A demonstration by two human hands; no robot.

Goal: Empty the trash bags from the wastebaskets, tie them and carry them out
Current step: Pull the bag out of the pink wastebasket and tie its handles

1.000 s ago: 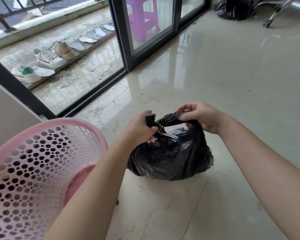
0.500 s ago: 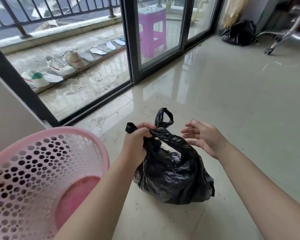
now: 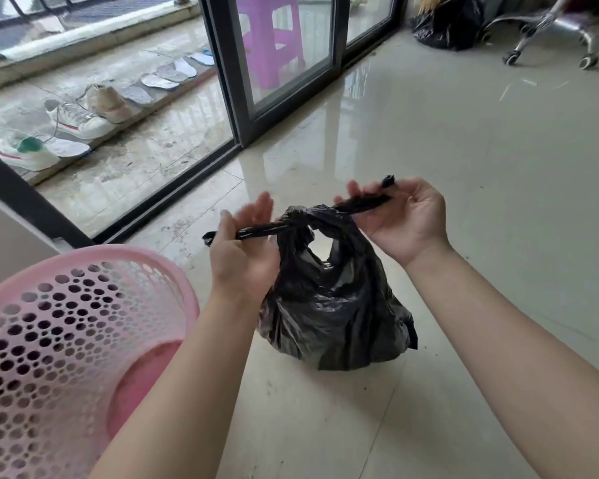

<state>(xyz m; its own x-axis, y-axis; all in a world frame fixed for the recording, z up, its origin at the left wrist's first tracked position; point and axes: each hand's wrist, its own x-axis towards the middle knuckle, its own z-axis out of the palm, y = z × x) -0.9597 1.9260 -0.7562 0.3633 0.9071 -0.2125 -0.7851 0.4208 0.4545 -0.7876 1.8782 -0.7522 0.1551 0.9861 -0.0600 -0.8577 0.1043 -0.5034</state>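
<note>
A full black trash bag [image 3: 332,316] sits on the glossy tiled floor in the middle of the head view. Its two handle ends cross in a knot [image 3: 296,219] at the top. My left hand [image 3: 242,250], palm up, grips the left handle end. My right hand [image 3: 400,219], also palm up, grips the right handle end, which sticks out past my fingers. The two ends are drawn apart sideways. A pink perforated wastebasket [image 3: 66,340] stands at the lower left with no bag inside.
A dark-framed sliding glass door [image 3: 242,108] runs along the left; beyond it are shoes [image 3: 80,115], insoles and a purple stool [image 3: 274,39]. Another black trash bag [image 3: 450,25] lies at the far wall beside a wheeled chair base [image 3: 550,32].
My right hand, open half a second ago, has taken the bag's right handle end. The handles are now crossed into a knot and pulled apart. The view has tilted slightly.
</note>
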